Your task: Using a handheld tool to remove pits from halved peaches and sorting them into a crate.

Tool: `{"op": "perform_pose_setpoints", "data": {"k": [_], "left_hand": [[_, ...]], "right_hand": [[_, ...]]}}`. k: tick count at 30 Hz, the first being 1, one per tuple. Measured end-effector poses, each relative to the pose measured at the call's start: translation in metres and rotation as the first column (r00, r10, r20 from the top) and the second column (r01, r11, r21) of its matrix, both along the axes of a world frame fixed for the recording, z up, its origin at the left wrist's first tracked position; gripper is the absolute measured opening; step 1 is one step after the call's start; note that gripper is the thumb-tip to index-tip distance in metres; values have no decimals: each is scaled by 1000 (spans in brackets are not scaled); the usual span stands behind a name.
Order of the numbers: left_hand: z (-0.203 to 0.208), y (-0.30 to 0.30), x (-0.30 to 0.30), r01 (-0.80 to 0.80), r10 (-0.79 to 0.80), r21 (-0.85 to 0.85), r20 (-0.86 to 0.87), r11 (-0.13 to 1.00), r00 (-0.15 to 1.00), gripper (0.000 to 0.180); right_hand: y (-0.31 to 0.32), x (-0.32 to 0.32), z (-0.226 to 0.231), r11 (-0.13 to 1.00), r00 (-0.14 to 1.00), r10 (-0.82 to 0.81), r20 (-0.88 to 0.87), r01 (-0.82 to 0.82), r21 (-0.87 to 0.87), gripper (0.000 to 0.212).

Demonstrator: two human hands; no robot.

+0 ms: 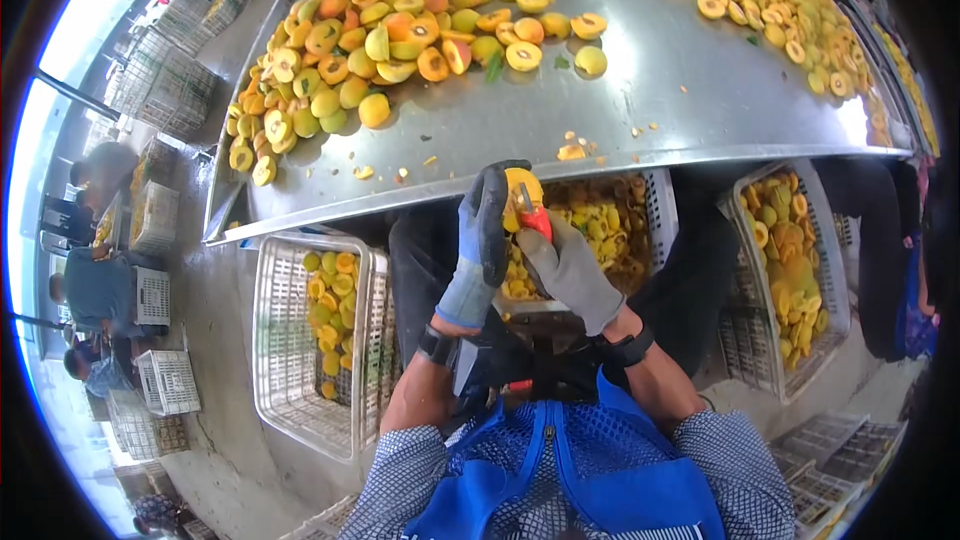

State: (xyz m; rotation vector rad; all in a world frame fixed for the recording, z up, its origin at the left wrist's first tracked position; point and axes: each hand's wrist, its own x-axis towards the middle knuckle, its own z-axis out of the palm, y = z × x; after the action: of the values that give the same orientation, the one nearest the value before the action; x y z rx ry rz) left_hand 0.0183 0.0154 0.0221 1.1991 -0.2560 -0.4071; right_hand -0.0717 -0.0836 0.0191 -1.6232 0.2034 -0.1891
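Observation:
In my left hand (482,240), gloved in blue and dark grey, is a yellow peach (520,183), gripped between fingers and thumb. My right hand (578,278), in a grey glove, is closed around a small red-handled tool (536,221). Its metal end rests against the peach's face; the tip's exact shape is too small to tell. Both hands are together just off the front edge of the metal table (640,130), over a crate (660,225) of peach pieces between my knees. On the table lies a large heap of cut yellow peaches (400,25).
To my left stands a white plastic crate (268,340) partly filled with peach halves; another full crate (835,310) is on my right. A second peach heap (770,10) covers the table's far right. Fruit scraps (572,152) lie near the edge. Workers and stacked crates (165,85) are at far left.

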Motion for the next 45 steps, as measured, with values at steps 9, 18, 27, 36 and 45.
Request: {"op": "perform_pose_setpoints", "data": {"k": [9, 18, 27, 36, 45], "left_hand": [[-18, -12, -15, -148, 149, 38, -32, 988, 988, 54], [-19, -9, -5, -141, 73, 285, 236, 948, 969, 34], [-6, 0, 19, 281, -378, 417, 172, 865, 910, 33], [2, -4, 21, 531, -608, 325, 216, 783, 764, 59], [-14, -19, 6, 543, -552, 123, 52, 831, 832, 59]], "right_hand": [[-3, -16, -16, 958, 995, -102, -18, 93, -270, 29], [-2, -14, -18, 929, 992, -93, -83, 57, -367, 31], [-4, -24, -5, 970, 970, 183, -161, -152, 188, 37], [-24, -41, -8, 595, 861, 482, -161, -186, 782, 38], [-19, -48, -8, 514, 892, 440, -106, -153, 844, 39]]}}
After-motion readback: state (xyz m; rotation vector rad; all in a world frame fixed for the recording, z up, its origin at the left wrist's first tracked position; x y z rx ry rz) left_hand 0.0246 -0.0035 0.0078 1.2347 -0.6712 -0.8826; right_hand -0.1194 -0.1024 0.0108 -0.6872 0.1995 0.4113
